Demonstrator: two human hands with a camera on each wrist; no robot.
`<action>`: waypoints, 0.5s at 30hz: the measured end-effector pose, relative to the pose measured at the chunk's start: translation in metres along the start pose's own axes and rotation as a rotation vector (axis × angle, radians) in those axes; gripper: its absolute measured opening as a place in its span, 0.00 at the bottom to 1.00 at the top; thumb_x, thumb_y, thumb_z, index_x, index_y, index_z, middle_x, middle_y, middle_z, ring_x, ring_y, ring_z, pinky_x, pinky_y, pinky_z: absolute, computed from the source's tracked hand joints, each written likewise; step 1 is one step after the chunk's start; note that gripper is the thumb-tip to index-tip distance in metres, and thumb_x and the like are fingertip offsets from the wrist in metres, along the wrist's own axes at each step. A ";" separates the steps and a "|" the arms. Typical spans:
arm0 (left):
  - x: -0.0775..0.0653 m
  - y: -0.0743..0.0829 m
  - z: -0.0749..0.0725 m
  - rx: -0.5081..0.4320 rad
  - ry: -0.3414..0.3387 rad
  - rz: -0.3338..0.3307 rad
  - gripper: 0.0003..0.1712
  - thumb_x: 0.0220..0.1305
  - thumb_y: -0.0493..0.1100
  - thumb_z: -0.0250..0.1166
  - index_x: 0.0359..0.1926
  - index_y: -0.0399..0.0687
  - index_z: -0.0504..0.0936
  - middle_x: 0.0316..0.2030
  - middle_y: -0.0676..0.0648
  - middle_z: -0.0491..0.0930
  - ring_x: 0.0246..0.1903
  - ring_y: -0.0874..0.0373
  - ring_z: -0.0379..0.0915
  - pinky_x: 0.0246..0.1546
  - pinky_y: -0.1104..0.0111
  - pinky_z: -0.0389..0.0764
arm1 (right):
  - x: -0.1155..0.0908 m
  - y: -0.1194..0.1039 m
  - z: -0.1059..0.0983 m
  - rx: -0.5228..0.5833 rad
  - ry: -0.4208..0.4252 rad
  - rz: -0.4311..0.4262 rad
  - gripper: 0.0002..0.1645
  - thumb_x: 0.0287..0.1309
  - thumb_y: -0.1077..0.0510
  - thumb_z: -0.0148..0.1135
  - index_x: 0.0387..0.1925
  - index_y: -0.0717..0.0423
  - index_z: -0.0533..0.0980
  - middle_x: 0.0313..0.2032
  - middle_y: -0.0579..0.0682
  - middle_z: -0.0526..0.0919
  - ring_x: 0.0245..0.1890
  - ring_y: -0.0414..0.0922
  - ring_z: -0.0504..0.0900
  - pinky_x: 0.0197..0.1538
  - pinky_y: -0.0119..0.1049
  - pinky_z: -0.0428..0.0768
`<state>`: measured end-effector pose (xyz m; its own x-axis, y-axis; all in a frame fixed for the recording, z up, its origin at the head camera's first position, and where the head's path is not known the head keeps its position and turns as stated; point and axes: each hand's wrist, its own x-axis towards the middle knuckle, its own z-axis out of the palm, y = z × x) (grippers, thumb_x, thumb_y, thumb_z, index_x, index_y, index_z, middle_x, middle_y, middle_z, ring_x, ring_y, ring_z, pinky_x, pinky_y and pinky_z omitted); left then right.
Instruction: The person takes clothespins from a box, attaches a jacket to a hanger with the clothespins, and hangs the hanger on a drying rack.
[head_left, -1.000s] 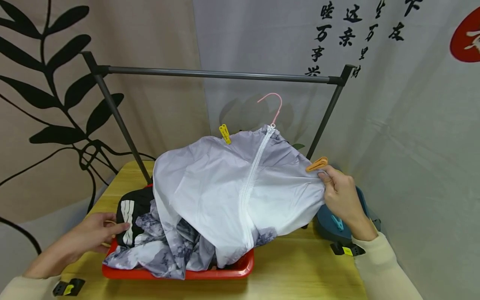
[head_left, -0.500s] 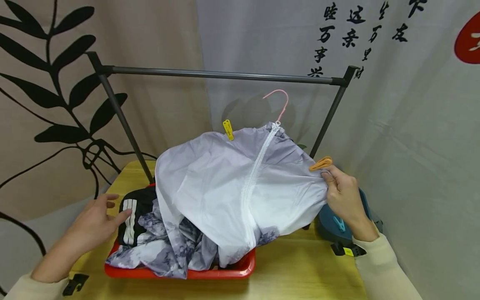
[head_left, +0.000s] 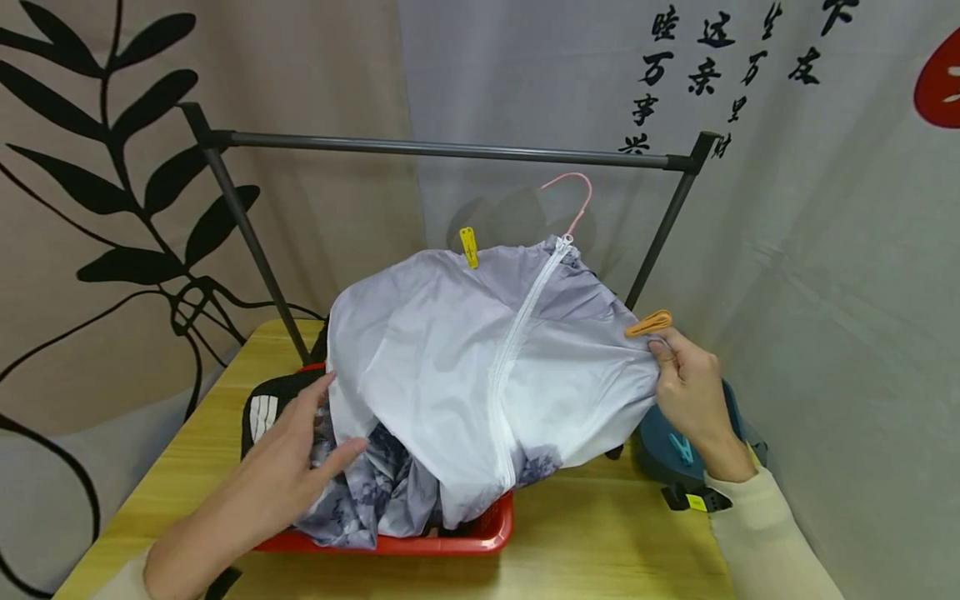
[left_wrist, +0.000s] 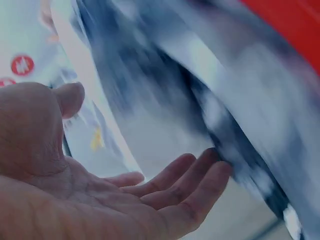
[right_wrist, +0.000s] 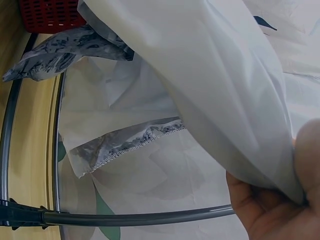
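A pale grey-to-white zip jacket (head_left: pixel 435 333) with a dark floral hem hangs on a pink hanger (head_left: pixel 587 200), its hook standing free below the rack bar. My right hand (head_left: pixel 690 387) pinches the jacket's right shoulder, beside an orange clothespin (head_left: pixel 648 323). A yellow clothespin (head_left: pixel 468 247) is clipped at the other shoulder. My left hand (head_left: pixel 288 467) has its fingers spread by the jacket's left side, over the red basket (head_left: pixel 450 547). In the left wrist view its palm is bare; whether the fingertips touch cloth I cannot tell. Blurred cloth (left_wrist: pixel 170 95) fills much of that view.
A dark metal rack (head_left: pixel 442 150) stands behind the jacket on the wooden table (head_left: pixel 600 533). A black garment with white stripes (head_left: pixel 262 415) lies at the basket's left. At right sits a blue container (head_left: pixel 656 458) with a light-blue clothespin (head_left: pixel 681 448).
My left hand has left the black garment at the basket's left and moved right, to the jacket's side. The right hand keeps its pinch, and the jacket and hanger have risen slightly to the right.
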<state>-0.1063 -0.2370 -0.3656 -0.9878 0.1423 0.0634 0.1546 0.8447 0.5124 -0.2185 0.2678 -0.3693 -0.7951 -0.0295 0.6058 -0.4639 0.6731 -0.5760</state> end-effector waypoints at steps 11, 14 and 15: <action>0.002 0.055 0.037 -0.070 -0.167 0.253 0.72 0.72 0.72 0.79 0.98 0.65 0.42 0.85 0.27 0.62 0.82 0.26 0.68 0.72 0.30 0.83 | -0.002 -0.001 0.002 -0.002 0.024 0.012 0.12 0.88 0.68 0.59 0.56 0.71 0.87 0.24 0.52 0.72 0.24 0.36 0.71 0.25 0.32 0.63; 0.009 0.061 0.046 -0.008 -0.168 0.329 0.75 0.67 0.71 0.84 0.98 0.65 0.44 0.77 0.28 0.69 0.74 0.28 0.76 0.65 0.36 0.87 | -0.002 -0.001 0.003 0.001 0.017 0.019 0.13 0.88 0.68 0.58 0.56 0.71 0.86 0.25 0.52 0.72 0.25 0.36 0.72 0.26 0.32 0.63; 0.011 0.062 0.048 0.018 -0.170 0.347 0.76 0.66 0.70 0.85 0.98 0.65 0.45 0.75 0.28 0.71 0.72 0.28 0.77 0.63 0.36 0.88 | -0.002 -0.001 0.003 -0.001 0.015 0.019 0.13 0.88 0.68 0.58 0.57 0.71 0.86 0.25 0.52 0.73 0.25 0.37 0.72 0.26 0.32 0.63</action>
<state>-0.1068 -0.1579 -0.3745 -0.8598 0.5033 0.0868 0.4806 0.7399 0.4707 -0.2173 0.2649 -0.3713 -0.7979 -0.0053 0.6028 -0.4480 0.6743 -0.5871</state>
